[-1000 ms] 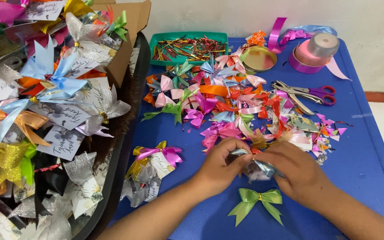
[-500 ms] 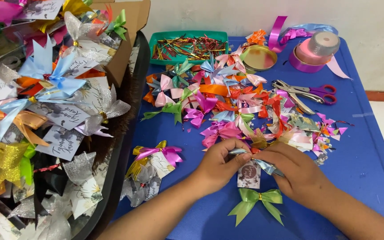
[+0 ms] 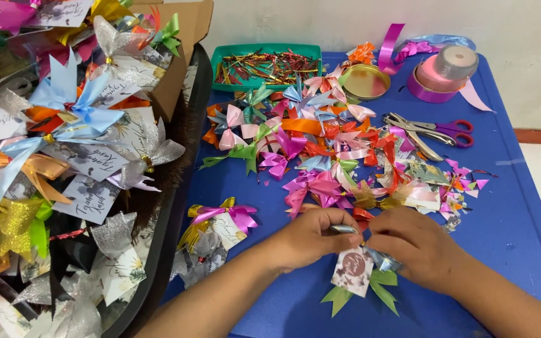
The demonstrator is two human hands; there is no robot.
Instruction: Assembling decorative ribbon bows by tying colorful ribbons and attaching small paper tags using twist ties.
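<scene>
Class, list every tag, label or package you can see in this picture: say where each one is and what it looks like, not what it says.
Small card tag: under the left hand and right hand, pale with a round maroon patch.
Card tags: on bows in the tray at left, white with dark script.
Cardboard box: top left, brown, open.
Card tag: on the pink and gold bow, white.
</scene>
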